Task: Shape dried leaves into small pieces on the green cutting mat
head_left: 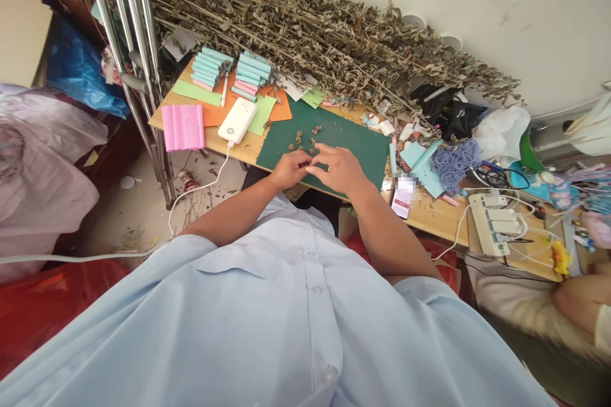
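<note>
My left hand (289,169) is over the near edge of a dark green cutting mat (353,135), its fingers curled together. What they hold, if anything, is hidden. Facing it, my right hand (340,168) has its thumb and fingers apart, and the thumb tip meets the left fingertips. Small clumps of dried leaves (299,137) lie on the mat just beyond both hands.
Bundles of dried leafy stalks (305,19) line the wall behind the table. Left on the table are blue and pink paper rolls (252,68), a pink paper sheet (182,127) and a corded white power bank (237,121). To the right are a phone (402,200), purple yarn (453,163) and a power strip (491,226). Metal crutches (136,44) stand at left.
</note>
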Tool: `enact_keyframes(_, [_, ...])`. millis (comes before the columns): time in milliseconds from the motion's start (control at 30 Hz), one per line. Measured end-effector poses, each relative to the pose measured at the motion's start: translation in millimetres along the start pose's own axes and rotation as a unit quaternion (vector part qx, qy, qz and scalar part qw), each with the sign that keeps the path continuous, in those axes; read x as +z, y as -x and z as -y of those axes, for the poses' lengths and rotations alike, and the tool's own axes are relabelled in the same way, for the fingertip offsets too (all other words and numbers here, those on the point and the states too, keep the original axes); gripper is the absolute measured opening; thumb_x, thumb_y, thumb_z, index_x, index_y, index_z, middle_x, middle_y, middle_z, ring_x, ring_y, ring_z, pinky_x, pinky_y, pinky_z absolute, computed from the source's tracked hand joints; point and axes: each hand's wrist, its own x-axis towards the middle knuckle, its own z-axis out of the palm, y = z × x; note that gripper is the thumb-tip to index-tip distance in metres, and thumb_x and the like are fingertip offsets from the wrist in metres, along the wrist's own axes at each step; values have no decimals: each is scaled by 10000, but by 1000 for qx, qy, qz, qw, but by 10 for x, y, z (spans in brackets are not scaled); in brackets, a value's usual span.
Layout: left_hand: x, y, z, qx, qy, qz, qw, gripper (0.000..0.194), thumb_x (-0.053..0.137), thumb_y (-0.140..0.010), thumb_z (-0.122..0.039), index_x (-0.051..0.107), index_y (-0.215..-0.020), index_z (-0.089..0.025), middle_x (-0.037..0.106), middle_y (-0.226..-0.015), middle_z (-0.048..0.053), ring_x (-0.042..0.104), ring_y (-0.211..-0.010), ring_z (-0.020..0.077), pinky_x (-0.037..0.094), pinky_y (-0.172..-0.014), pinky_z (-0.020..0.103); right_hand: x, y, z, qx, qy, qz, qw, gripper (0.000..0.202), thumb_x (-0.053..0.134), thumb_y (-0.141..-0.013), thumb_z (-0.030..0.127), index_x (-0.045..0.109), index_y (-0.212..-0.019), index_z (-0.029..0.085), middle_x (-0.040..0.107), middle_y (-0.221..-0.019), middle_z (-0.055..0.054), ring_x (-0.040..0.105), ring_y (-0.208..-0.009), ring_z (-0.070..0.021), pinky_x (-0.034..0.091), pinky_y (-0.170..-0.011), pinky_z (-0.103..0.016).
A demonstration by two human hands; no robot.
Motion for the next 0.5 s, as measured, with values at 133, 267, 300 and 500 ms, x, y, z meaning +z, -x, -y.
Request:
enact_keyframes(133, [5,-5,6,-6,-6,-1,1000,491,598,-961,-610,737,-859,-151,639,-751,47,551,-680,139,435,-676,275,-14,6,-12,4,-1,7,1000,161,683,-951,382,809,-988,287,657,-1448,-71,658,-1288,-332,481,-1104,-584])
enact_keyframes(267, [7,-15,-6,-16,-2,-4,1000,464,623,-956,-591,748,-869,-153,637,-749,40,553,-680,137,436,-678,277,25,25,-70,5,-66,-30,997,176,648,-952,327,819,-963,287,726,-1341,-42,700,-1218,-283,544,-1059,-467])
enact_keyframes(300, [8,-17,-11,-20,1,-5,1000,460,640,-945,-594,747,-865,-154,640,-752,40,554,-680,138,437,-677,278,44,30,-88,15,-85,-49,995,172,650,-945,326,818,-960,287,741,-1309,-36,707,-1201,-276,561,-1033,-446])
enact_keyframes(500, [11,-18,-9,-16,8,-6,1000,447,671,-929,-592,744,-859,-156,631,-736,38,552,-678,142,432,-671,282,190,38,-162,62,-154,-88,982,163,689,-882,293,794,-1003,260,787,-1104,-41,733,-1000,-254,606,-857,-396])
